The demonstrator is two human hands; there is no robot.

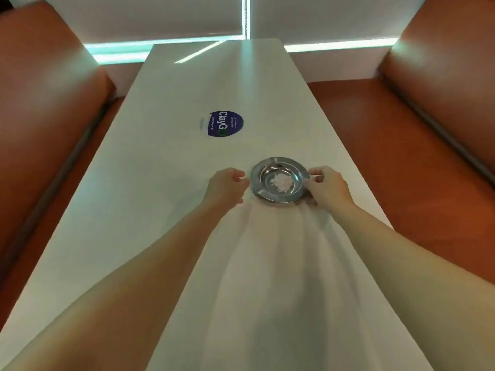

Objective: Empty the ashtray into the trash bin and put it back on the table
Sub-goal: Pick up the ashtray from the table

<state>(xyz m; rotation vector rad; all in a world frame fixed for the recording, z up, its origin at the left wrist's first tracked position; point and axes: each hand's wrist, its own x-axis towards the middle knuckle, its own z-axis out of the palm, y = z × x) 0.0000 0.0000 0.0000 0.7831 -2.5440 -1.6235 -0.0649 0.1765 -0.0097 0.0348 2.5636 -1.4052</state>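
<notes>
Ashtray (278, 179) — a shallow, shiny metal dish with a wide flat rim — sat on the white table (166, 167), just short of a round blue sticker (223, 123), holding a small white heap. Right hand (326, 187) pinched the rim's right edge; left hand (227, 186), fingers loosely curled, hovered just beside the left edge, contact unclear. Likely light, stiff and slippery — best gripped by the rim and kept level. No bin was visible.
</notes>
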